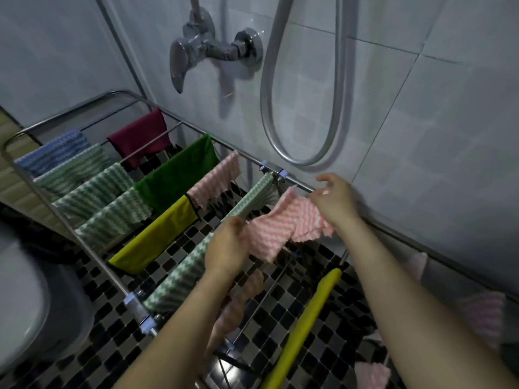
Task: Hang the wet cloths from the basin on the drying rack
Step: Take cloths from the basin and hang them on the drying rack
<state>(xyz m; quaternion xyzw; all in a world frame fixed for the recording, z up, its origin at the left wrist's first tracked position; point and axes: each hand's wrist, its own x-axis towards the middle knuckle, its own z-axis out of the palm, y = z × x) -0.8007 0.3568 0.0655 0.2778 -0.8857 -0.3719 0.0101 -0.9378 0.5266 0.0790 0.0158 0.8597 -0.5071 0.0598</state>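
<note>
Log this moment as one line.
step: draping pink cloth on drying rack | left hand: grips cloth | right hand: holds far end

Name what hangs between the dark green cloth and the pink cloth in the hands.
Head view: first a pink striped cloth and a yellow cloth in one row, then a long green-and-white cloth right beside the held pink cloth.

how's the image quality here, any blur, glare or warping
Head view: dim, bluish light; motion blur smears the right hand and the pink cloth; glare streaks the shower hose; the wide lens bows the drying rack; the shower tap casts a soft wall shadow.
</note>
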